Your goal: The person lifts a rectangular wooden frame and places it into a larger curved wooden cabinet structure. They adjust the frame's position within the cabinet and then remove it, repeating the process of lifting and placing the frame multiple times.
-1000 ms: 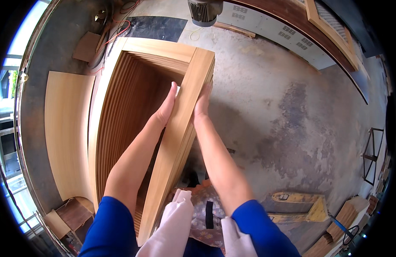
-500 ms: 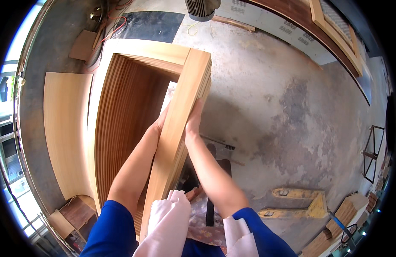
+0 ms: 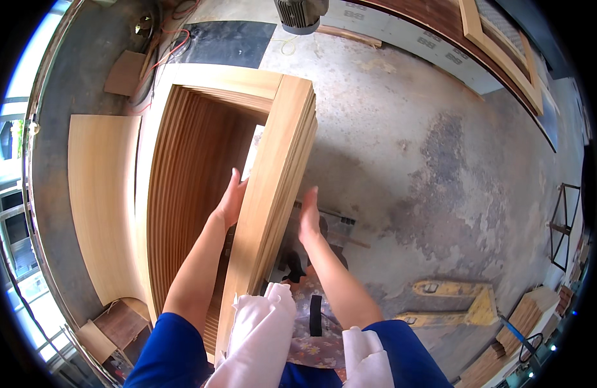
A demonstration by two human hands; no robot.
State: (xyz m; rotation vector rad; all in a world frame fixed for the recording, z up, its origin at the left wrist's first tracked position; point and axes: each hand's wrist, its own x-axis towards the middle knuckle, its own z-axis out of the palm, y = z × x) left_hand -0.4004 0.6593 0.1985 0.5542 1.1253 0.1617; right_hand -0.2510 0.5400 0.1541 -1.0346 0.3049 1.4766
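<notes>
Stained concrete floor (image 3: 389, 116) spreads right of our landmark, a stack of wooden frames (image 3: 266, 174) lying before us, its right-hand bar running between our 2 hands. A pale, curved-looking wooden panel (image 3: 103, 200) lies just left of the stack; a yellow pallet truck (image 3: 482, 312) sits well to its right. Our left hand (image 3: 231, 202) is inside the stack's opening, at the bar, thumb raised; we cannot tell how its fingers are set. Our right hand (image 3: 309, 216) is just outside the stack, apart from it, fingers pressed together, pointing away from us
</notes>
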